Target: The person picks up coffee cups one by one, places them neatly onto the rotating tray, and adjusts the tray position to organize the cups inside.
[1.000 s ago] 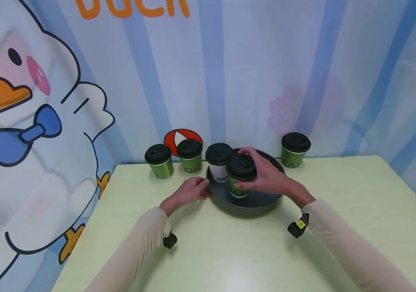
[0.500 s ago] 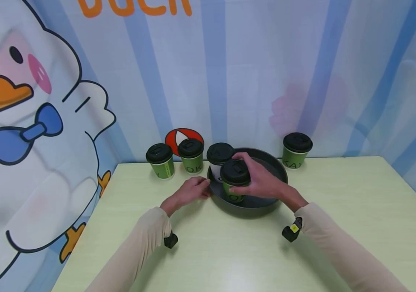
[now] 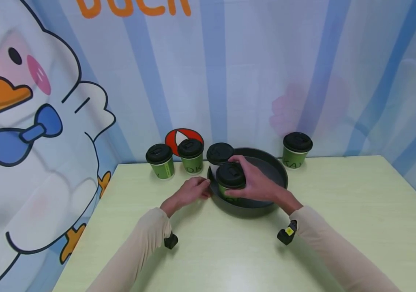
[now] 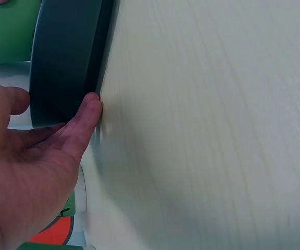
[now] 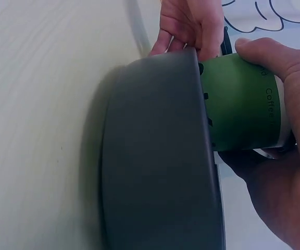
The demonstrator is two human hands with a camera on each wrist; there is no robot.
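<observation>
Only the wrist views show "Coffee" on the green cup that the right hand grips, its lower end inside the one dark pan near the back edge of the worktop. The left hand pinches the pan's wall. Cups number five: four green and one white cup, also in the pan.

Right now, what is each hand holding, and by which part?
Right hand: a green coffee cup, near its lid. Left hand: the dark round pan, by its left edge.
</observation>
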